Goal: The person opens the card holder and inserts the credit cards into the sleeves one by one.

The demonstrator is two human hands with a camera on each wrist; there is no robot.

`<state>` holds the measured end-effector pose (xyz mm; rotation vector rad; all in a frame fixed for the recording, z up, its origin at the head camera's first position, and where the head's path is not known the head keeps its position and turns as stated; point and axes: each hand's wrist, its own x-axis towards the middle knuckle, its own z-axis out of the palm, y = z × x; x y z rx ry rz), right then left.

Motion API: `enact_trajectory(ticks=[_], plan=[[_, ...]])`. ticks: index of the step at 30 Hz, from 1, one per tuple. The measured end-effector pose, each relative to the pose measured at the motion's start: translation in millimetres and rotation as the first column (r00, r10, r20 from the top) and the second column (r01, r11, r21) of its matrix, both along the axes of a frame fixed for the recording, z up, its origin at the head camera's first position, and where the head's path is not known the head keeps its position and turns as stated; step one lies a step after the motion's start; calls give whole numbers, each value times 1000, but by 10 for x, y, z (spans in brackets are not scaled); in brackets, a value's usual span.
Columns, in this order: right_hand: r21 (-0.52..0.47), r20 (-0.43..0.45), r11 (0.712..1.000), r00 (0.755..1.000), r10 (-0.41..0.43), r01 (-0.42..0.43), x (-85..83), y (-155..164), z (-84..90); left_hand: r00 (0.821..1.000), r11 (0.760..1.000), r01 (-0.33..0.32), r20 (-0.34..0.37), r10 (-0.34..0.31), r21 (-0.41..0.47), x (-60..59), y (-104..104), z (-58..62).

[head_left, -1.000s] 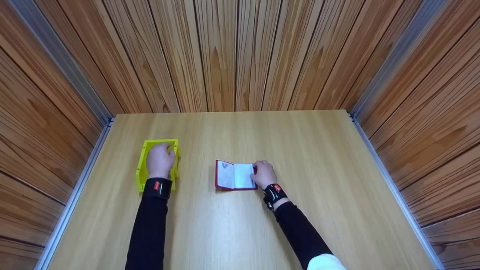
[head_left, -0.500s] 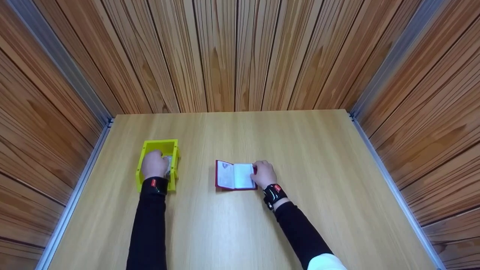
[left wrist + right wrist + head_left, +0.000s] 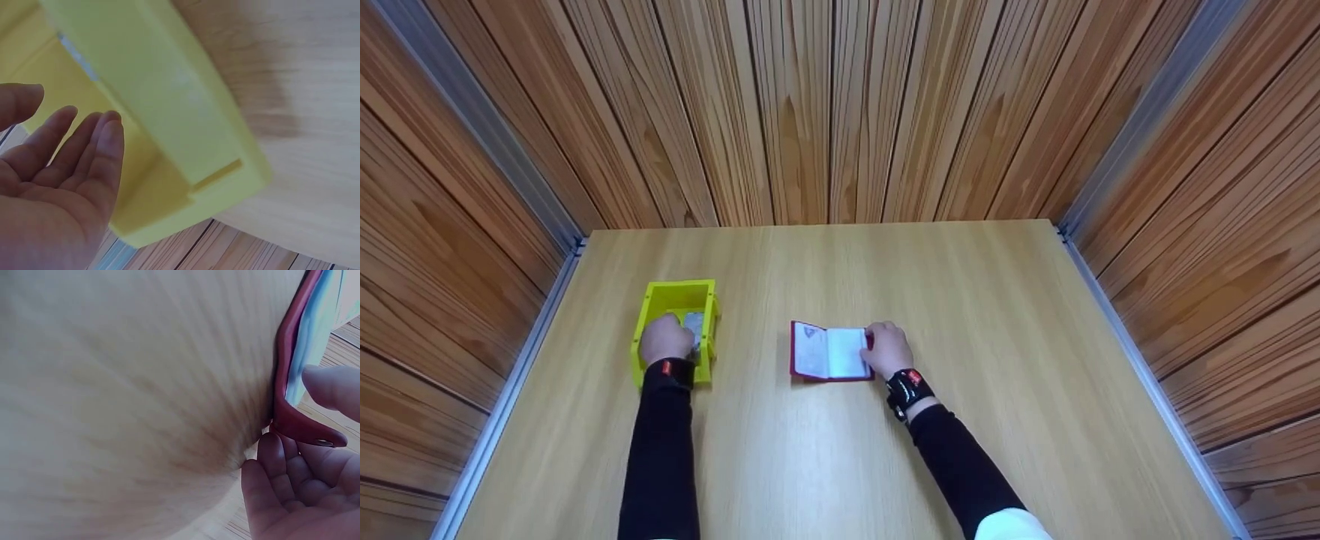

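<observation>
The left hand (image 3: 664, 340), fingers loosely spread and holding nothing, sits in the yellow box (image 3: 651, 300) left of the open red wallet (image 3: 829, 352), whose right edge the right hand (image 3: 889, 349) pinches.

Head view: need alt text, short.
A person's right hand holds open a red card wallet on a light wooden table, while the left hand reaches into a yellow plastic box holding a pale card.
</observation>
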<state>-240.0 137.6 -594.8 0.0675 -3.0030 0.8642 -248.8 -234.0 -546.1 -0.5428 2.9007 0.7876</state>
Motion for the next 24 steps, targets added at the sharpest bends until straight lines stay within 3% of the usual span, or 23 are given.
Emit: enact_trajectory(ticks=[15,24], plan=[[-3,-25,1000,1000,15,-15,2,-1,-19,991,999,2,134,-7,35,0,-41,-49],[-5,6,1000,1000,0,0,3,-4,-9,992,999,-33,125,30,29,0,3,-55]])
